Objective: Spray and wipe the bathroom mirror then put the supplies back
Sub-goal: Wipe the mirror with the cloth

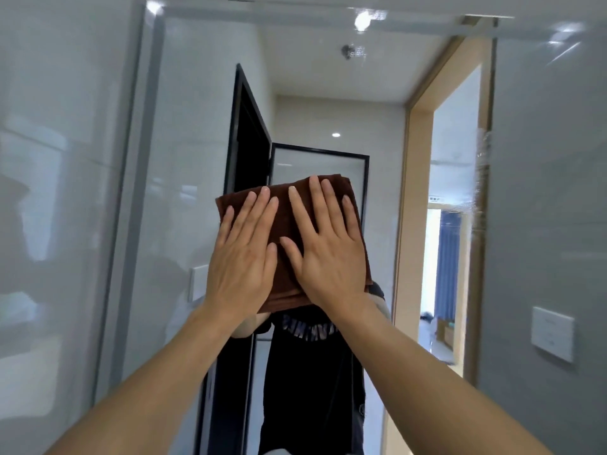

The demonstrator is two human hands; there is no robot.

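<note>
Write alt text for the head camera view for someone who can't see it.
Both hands, left hand and right hand, press a folded brown cloth flat against the bathroom mirror, fingers straight. The mirror reflects an open doorway.

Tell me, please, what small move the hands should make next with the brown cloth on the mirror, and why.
Probably slide the brown cloth right toward the mirror's right edge. The left hand and right hand press it flat at mid-glass, while streaky spray residue shows there, seemingly unwiped.
</note>
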